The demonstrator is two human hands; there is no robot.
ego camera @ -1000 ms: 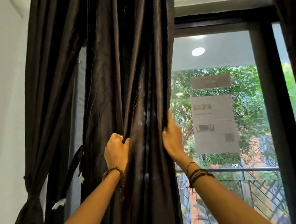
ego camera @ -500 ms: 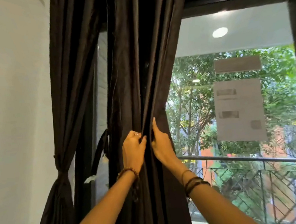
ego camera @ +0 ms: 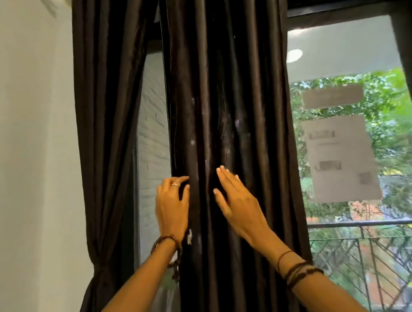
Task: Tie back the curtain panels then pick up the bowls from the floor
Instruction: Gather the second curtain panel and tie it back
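Observation:
A dark brown curtain panel (ego camera: 226, 91) hangs gathered in folds in front of me. My left hand (ego camera: 173, 206) lies on the panel's left edge, its fingers lightly bent and their tips touching the fabric. My right hand (ego camera: 238, 203) rests flat on the folds just to the right, fingers straight. Neither hand grips the cloth. A second dark panel (ego camera: 107, 140) hangs at the left, cinched low by a tieback (ego camera: 101, 265) near the wall. No bowls and no floor are in view.
A white wall (ego camera: 25, 173) stands at the left. The window (ego camera: 340, 49) on the right has papers (ego camera: 341, 158) stuck to the glass and a dark frame. A balcony railing (ego camera: 372, 226) and trees lie beyond it.
Both hands have let go of the folds they pinched together. They now rest on the fabric a little apart. The view has shifted, so the panel is centred.

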